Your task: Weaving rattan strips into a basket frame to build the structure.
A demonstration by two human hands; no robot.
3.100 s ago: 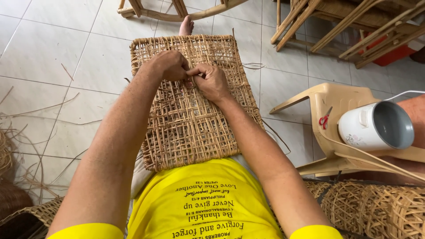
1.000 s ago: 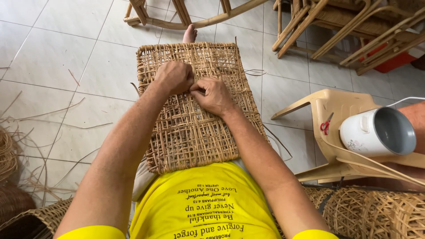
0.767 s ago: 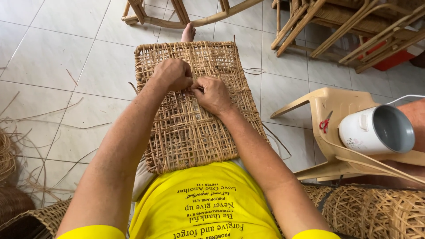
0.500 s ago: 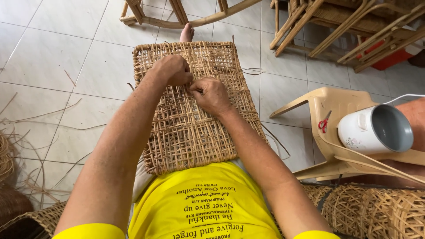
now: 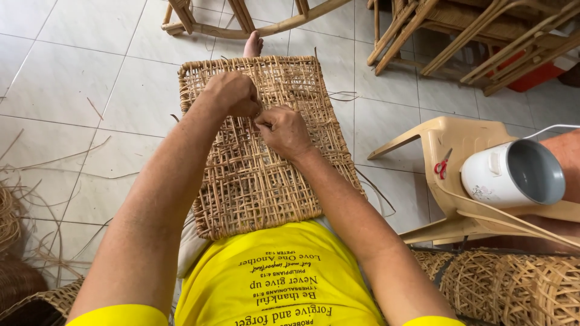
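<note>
A woven rattan panel (image 5: 254,175) lies across my lap, its far edge reaching toward my foot (image 5: 252,44). My left hand (image 5: 232,92) is closed into a fist on the upper middle of the panel, pinching a thin cane strand. My right hand (image 5: 284,127) rests just beside it, fingers curled on the same spot of the weave. The two hands touch each other. The fingertips are hidden under the knuckles.
A tan plastic chair (image 5: 465,175) lies tipped at my right with red scissors (image 5: 443,164) and a white-grey cylinder pot (image 5: 513,175) on it. Wooden chair frames (image 5: 459,30) stand at the back. Woven baskets (image 5: 507,284) sit lower right; loose cane strands (image 5: 36,199) litter the tiles on the left.
Both hands stay on the same spot of the panel, making only small working movements; the view has shifted slightly.
</note>
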